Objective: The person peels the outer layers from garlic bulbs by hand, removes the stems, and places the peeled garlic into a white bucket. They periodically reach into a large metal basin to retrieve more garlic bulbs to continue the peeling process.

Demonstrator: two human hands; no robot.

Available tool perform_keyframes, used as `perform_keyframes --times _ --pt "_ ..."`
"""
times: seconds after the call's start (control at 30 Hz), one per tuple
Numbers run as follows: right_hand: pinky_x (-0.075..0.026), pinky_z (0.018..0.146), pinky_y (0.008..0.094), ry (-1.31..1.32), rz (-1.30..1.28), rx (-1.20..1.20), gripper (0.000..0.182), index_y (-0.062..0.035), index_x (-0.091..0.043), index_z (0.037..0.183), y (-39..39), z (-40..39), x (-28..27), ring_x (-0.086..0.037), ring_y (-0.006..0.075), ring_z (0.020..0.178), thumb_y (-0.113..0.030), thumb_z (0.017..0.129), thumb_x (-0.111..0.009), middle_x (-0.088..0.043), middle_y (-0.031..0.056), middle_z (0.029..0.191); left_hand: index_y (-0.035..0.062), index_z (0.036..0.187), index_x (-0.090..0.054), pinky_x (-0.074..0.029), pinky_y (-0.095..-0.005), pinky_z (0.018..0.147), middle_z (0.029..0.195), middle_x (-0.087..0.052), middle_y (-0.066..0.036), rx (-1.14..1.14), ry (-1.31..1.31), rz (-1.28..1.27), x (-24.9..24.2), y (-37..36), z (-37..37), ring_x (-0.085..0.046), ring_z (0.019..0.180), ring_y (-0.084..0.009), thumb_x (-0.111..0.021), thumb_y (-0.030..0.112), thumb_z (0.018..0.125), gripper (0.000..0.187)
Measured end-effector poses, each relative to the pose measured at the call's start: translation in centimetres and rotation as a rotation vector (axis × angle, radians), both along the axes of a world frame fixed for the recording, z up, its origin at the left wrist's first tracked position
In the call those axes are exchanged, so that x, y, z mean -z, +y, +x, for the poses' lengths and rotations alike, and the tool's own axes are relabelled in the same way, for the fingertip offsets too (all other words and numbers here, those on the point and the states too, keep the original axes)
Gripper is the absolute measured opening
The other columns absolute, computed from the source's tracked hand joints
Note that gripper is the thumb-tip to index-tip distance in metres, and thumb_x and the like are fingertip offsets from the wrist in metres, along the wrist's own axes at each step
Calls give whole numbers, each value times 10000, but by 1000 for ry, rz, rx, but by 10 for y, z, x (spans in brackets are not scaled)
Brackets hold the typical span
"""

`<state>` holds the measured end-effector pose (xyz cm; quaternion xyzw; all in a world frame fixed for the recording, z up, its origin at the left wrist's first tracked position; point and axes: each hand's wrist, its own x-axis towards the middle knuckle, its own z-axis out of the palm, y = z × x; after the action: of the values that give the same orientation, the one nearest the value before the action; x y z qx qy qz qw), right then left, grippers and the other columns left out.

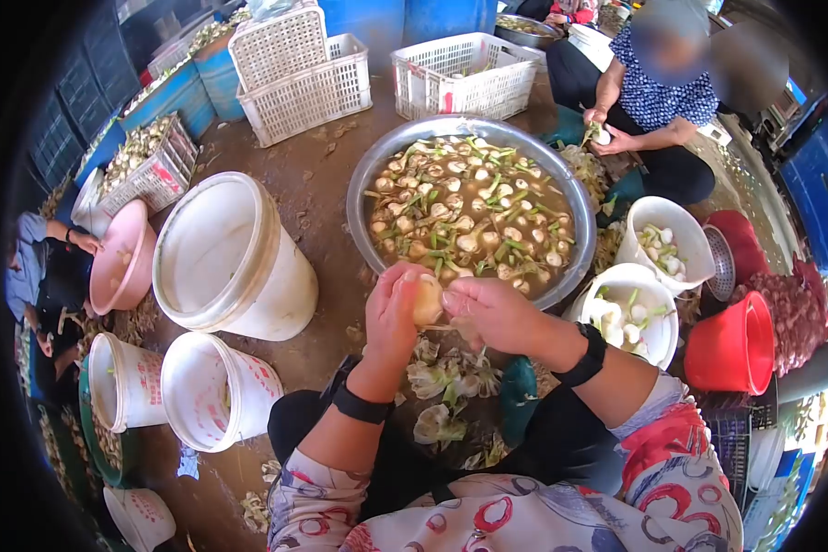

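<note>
A pale garlic bulb [427, 300] is held up in front of me, just past the near rim of a wide metal basin [357, 198]. My left hand [395, 308] wraps round the bulb from the left. Against its right side, my right hand [488, 311] pinches with thumb and fingers, touching the bulb and some thin peel below it. Many bulbs with green stems [469, 216] float in brown water in the basin. Beneath my hands, peeled leaves and skins [442, 386] lie on the ground.
White buckets [281, 276] stand at left, with a pink basin [124, 258] beyond. At right are a white bucket of peeled bulbs [667, 322] and a red bucket [731, 345]. White crates [469, 78] stand behind. A person [662, 101] at upper right holds a bulb; another sits far left.
</note>
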<state>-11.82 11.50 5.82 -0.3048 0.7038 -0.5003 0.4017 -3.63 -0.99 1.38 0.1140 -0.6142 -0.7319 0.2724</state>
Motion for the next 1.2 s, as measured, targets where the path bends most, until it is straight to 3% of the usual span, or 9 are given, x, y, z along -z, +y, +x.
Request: perform_keyframes --times 0.23,0.43,0.53,0.57,0.63,0.73,0.87,0.97,1.2 --pt "-431 442 264 23 30 -121 269 26 -501 793 12 15 2 -528 142 446 -212 871 -404 -501 64 586 13 854 -541 -404 -245 611 759 -537 -31 121 -85 -15 3 0 17 -485 680 -101 -471 192 820 196" --pt "-447 466 304 184 182 -94 222 19 -538 738 7 14 3 -569 197 469 -156 778 -407 -570 156 686 6 872 -550 -413 -260 647 806 -555 -73 33 -232 -385 1 1 19 -513 717 -145 -469 171 805 195" --pt "-458 511 334 248 190 -96 237 2 -558 727 6 8 15 -582 244 521 -200 759 -439 -589 171 726 5 887 -526 -402 -311 752 785 -560 -107 76 -186 -158 -5 -3 14 -540 757 -201 -372 240 858 283" --pt "-458 511 334 242 177 -95 237 2 -558 727 11 2 42 -582 244 521 -200 759 -439 -589 171 726 10 875 -530 -392 -333 785 809 -569 -116 83 -40 174 -11 -8 11 -545 805 -222 -353 261 863 308" --pt "-459 563 364 828 596 -573 270 -9 -580 763 21 -10 109 -597 267 631 -248 758 -455 -591 158 712 17 850 -538 -376 -369 842 903 -582 -138 115 104 492 -8 -27 8 -532 936 -238 -341 302 866 347" --pt "-450 599 388 803 614 -237 285 -50 -607 808 12 -18 60 -583 290 718 -295 752 -475 -586 160 711 10 867 -538 -372 -361 846 946 -578 -144 176 -3 724 2 -29 5 -516 957 -233 -347 304 860 350" --pt "-425 578 412 513 14 -107 234 -95 -608 830 -4 -17 14 -551 329 677 -282 752 -492 -575 152 721 -41 862 -551 -351 -350 889 927 -567 -167 281 52 747 7 -19 -3 -501 973 -252 -386 230 834 318" --pt "-420 566 404 610 -142 -162 222 -83 -608 811 -4 -14 30 -552 320 645 -268 746 -503 -569 154 703 -44 847 -561 -343 -364 900 903 -571 -159 343 37 790 22 -16 -5 -494 983 -254 -386 224 834 320" --pt "-411 545 378 484 -1 -308 226 -58 -606 712 13 -17 9 -537 312 588 -264 730 -516 -546 155 624 -53 827 -563 -328 -382 910 894 -571 -145 559 -9 865 25 -10 -1 -480 998 -273 -363 227 841 344"
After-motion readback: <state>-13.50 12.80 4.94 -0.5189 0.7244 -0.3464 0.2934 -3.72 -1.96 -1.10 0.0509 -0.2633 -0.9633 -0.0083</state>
